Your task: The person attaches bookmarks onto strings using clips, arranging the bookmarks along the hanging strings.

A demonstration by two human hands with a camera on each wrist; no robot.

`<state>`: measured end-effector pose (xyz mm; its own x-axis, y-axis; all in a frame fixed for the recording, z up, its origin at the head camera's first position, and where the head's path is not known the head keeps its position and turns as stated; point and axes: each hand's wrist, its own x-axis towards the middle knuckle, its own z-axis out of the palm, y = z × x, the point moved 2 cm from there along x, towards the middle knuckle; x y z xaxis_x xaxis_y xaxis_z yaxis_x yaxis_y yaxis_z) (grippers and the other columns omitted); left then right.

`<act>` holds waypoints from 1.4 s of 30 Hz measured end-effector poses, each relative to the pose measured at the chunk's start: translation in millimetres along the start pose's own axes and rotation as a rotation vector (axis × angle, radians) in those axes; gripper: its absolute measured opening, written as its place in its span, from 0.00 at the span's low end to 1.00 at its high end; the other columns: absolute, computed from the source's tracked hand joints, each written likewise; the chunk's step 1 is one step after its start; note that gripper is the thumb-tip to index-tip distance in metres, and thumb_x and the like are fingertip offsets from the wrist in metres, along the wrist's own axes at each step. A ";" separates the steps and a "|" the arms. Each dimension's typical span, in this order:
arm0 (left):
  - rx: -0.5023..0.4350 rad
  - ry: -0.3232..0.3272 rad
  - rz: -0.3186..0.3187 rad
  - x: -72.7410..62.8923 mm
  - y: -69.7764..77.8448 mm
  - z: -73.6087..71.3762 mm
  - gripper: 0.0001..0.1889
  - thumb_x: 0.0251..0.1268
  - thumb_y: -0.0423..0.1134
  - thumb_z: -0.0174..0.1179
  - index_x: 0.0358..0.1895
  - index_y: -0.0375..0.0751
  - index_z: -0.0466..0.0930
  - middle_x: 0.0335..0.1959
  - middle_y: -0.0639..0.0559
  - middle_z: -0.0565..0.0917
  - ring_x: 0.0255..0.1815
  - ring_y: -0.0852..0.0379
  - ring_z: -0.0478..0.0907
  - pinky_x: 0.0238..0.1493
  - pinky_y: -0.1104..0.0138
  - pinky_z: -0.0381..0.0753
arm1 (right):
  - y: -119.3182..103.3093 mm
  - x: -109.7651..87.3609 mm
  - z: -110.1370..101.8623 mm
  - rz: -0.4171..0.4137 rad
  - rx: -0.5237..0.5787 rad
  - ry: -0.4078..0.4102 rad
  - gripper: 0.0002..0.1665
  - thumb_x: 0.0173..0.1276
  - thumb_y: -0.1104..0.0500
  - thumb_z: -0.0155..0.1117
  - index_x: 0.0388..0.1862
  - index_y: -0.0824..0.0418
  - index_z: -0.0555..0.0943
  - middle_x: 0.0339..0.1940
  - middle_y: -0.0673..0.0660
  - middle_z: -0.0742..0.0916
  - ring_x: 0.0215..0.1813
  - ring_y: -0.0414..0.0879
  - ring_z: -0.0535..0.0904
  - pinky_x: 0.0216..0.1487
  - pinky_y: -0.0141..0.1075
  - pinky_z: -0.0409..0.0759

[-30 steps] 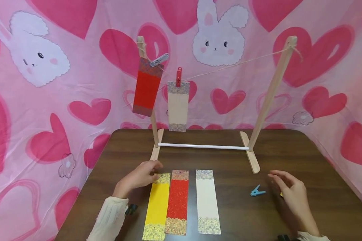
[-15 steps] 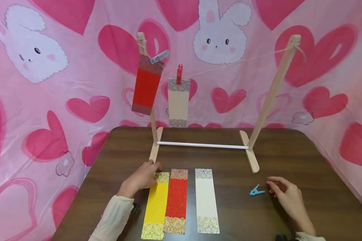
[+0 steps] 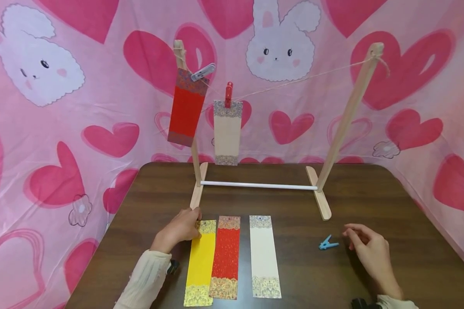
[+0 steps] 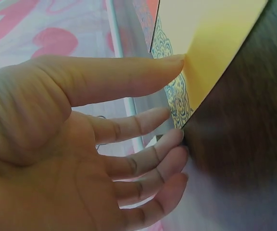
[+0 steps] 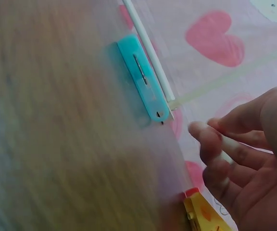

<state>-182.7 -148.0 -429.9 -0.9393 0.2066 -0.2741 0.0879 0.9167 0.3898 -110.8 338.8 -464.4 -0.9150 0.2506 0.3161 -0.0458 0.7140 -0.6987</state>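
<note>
My left hand (image 3: 178, 231) is at the upper left corner of a yellow paper strip (image 3: 201, 262) with a patterned border. In the left wrist view its thumb tip meets the strip's face, while the loosely straight fingers reach past the strip's end. My right hand (image 3: 371, 253) hovers over the table's right side, fingers loosely bent, nothing between them. Just left of it lies a light blue clothespin (image 3: 328, 243). A yellow clothespin (image 5: 206, 211) shows low in the right wrist view, near the fingers; the hand hides it in the head view.
Beside the yellow strip lie a red strip (image 3: 226, 253) and a white strip (image 3: 264, 253). Behind them a wooden stand (image 3: 348, 116) carries a string (image 3: 294, 81). From it hang a red strip with a grey clothespin (image 3: 203, 73) and a cream strip with a red clothespin (image 3: 228, 95).
My left hand has come slightly down onto the yellow strip's corner, and the strip's lower end has shifted a little. The right hand has dipped slightly, covering the yellow clothespin seen earlier.
</note>
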 end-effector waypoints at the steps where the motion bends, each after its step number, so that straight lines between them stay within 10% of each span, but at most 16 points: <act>1: 0.003 0.001 -0.008 -0.3 0.2 0.2 0.23 0.45 0.32 0.77 0.43 0.41 0.75 0.33 0.48 0.72 0.35 0.50 0.69 0.36 0.59 0.75 | 0.4 -0.5 0.4 0.001 -0.011 0.010 0.07 0.72 0.59 0.63 0.43 0.59 0.86 0.26 0.54 0.88 0.18 0.37 0.75 0.15 0.30 0.63; 42: -0.004 0.022 -0.006 -2.6 1.1 -3.6 0.26 0.43 0.32 0.78 0.43 0.39 0.72 0.35 0.46 0.71 0.39 0.47 0.68 0.40 0.56 0.76 | -0.7 -3.2 1.9 -0.009 -0.003 0.029 0.06 0.72 0.62 0.63 0.42 0.60 0.86 0.22 0.50 0.86 0.17 0.38 0.75 0.19 0.30 0.63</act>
<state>-181.3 -148.8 -425.6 -0.9467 0.1937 -0.2573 0.0811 0.9165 0.3916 -108.6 336.3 -466.1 -0.9026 0.2633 0.3405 -0.0522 0.7183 -0.6938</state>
